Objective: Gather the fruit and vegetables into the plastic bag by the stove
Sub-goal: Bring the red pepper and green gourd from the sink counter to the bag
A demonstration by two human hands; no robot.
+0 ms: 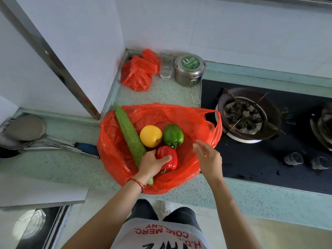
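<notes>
A red plastic bag (188,119) lies spread open on the counter just left of the stove. On it rest a long green ridged gourd (129,135), a yellow apple (150,136), a green bell pepper (173,135) and a red bell pepper (170,159). My left hand (152,163) grips the red bell pepper from its left side. My right hand (208,157) hovers over the bag's right edge with fingers spread and nothing in it.
A second crumpled red bag (139,72), a clear glass (166,64) and a steel lidded container (188,70) stand at the back. The black gas stove (251,159) with a burner (246,117) is on the right. Ladles (27,130) lie at left.
</notes>
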